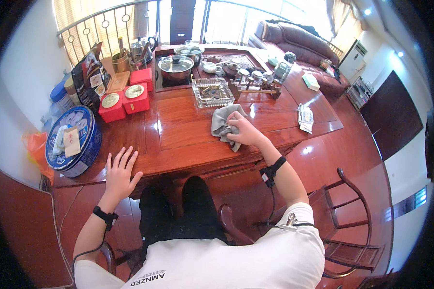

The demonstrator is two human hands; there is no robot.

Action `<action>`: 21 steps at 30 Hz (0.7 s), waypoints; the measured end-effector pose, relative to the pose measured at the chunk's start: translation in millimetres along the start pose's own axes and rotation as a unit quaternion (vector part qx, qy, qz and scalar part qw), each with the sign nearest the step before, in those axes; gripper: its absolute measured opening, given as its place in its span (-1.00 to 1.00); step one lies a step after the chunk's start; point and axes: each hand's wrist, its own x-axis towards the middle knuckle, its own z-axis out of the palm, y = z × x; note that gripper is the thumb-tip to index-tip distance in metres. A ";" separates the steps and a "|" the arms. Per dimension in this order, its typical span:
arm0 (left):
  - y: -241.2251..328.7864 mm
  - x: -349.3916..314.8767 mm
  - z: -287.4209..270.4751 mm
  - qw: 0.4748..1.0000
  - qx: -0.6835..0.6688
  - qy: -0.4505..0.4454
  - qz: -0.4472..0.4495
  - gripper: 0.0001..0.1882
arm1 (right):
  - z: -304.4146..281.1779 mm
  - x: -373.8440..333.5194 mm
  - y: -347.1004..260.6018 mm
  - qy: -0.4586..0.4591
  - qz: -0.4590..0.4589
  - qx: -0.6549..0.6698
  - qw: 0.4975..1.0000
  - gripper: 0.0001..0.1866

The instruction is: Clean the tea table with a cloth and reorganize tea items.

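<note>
A crumpled grey cloth lies on the polished reddish wooden table, a little right of the middle. My right hand is closed on its right side, pressing it to the tabletop; part of the cloth is hidden under the fingers. Just beyond the cloth stands a square glass ashtray with cigarette butts in it. My left hand rests flat at the table's near edge, fingers spread, holding nothing. Closest to it, on the left, is a round blue tin with small packets on its lid.
Red boxes and a dark bag stand at the back left. Behind the ashtray are a lidded pot, a teapot and a wooden rack with jars. Small packets lie right. A wooden chair stands at the right.
</note>
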 end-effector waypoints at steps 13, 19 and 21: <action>1.6 5.1 -3.0 1.000 0.000 -0.024 0.004 -0.34 | -124.4 -70.4 193.8 0.117 0.262 -0.167 0.943 -0.52; 3.9 3.8 -10.4 0.999 -0.011 -0.030 -0.006 -0.35 | -147.8 -67.7 239.4 0.130 0.331 -0.185 0.916 -0.45; 4.2 2.4 -11.3 0.999 -0.014 -0.033 -0.009 -0.35 | -139.2 -73.3 237.0 0.169 0.370 -0.227 0.885 -0.44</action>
